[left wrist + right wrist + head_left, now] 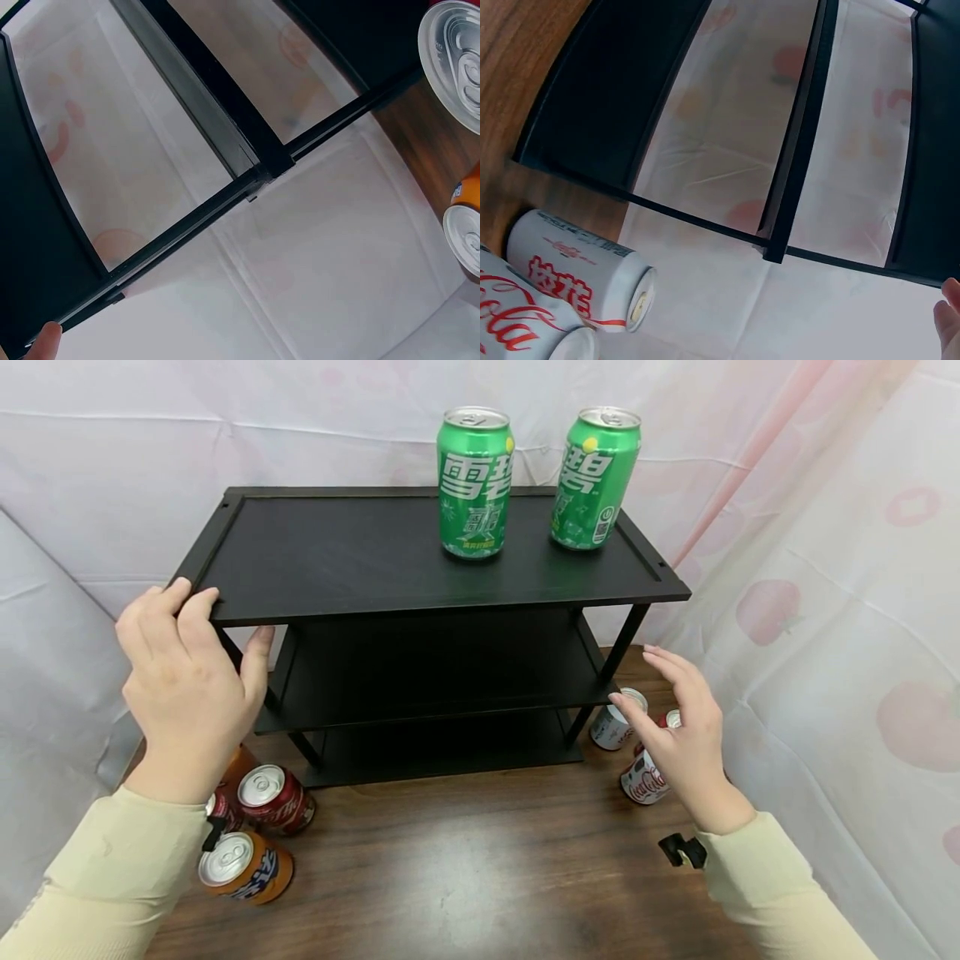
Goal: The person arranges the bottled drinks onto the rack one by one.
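Note:
A black three-tier shelf rack (337,552) stands on the brown wooden table. At its front left corner, my left hand (187,685) has its fingertips at the edge of the top shelf. Its thumb stands apart from the fingers, just below the front edge. My right hand (682,727) is beside the rack's right end, fingers loosely bent and spread from the thumb, holding nothing. Two green soda cans stand on the top shelf: one can (475,485) right of the middle, the other can (596,481) near the right end.
Left of the rack are a dark red can (277,802), an orange can (251,868) and others partly behind my forearm. On the right stand a white can (585,270) and a white cola can (517,307), with a red can partly hidden. Patterned white curtains (810,635) enclose the table.

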A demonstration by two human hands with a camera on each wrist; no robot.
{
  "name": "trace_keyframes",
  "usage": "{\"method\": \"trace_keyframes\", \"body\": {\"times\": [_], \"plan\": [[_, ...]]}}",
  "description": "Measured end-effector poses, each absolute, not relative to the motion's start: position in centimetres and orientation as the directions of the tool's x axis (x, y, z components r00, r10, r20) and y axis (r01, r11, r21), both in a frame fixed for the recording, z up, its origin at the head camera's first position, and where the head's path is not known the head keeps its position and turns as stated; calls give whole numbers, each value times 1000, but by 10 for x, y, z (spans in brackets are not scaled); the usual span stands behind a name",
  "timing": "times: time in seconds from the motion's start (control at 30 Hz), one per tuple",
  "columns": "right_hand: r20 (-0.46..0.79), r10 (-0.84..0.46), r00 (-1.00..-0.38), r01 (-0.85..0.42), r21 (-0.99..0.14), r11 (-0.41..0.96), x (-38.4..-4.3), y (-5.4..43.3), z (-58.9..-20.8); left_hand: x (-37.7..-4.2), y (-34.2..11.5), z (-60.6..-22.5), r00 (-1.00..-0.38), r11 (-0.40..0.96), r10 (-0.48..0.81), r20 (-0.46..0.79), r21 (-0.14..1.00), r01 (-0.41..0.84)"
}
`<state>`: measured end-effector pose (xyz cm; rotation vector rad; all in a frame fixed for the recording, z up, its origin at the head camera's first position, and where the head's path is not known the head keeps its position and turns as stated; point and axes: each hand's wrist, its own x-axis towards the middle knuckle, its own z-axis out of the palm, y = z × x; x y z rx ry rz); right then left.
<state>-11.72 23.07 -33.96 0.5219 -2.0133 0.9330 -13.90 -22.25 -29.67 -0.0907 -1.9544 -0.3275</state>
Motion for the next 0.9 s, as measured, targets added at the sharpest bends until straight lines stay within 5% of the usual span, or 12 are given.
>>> {"method": "trace_keyframes", "body": {"times": [0.9], "plan": [[712, 99, -695, -462, -548, 697, -97, 250, -387, -140, -224, -298, -417, 961, -83, 905, 183, 206]]}}
